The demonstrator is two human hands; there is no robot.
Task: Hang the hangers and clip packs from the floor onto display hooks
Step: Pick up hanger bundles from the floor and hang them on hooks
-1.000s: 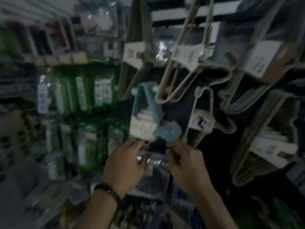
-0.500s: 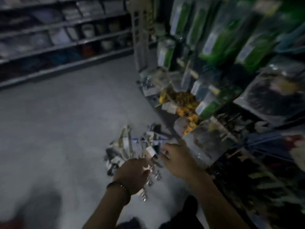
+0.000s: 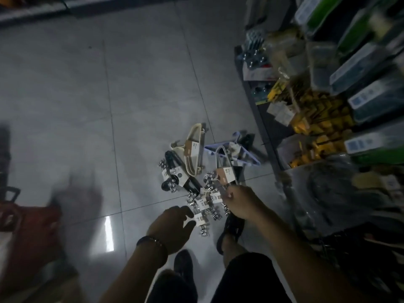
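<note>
Stock for hanging lies in one heap on the grey tiled floor (image 3: 131, 101), close to the foot of the dark display rack (image 3: 260, 110) at the right. Heap contents: a bundle of cream plastic hangers (image 3: 193, 156), a lavender plastic hanger (image 3: 238, 157), a set of chrome wire hangers (image 3: 223, 158) banded by a tan card sleeve (image 3: 226, 174), and several packs of small metal clips on white cards (image 3: 202, 203) nearest the person.

Left hand (image 3: 172, 226): thumb and forefinger appear to pinch the edge of one white-carded clip pack (image 3: 200, 219) at the near side of the heap. Right hand (image 3: 240, 202): fingers curled down onto the carded packs just below the tan card sleeve; whether they grip anything cannot be told through the blur.

Handling, by judgement: clip packs are light, but the clips dangle and may snag on neighbours. Take hold by the stiff card, near its top edge. Hanger bundles are rigid and light; lift at the neck below the hooks. Chrome wire is probably slippery; grip at the sleeve.
</note>
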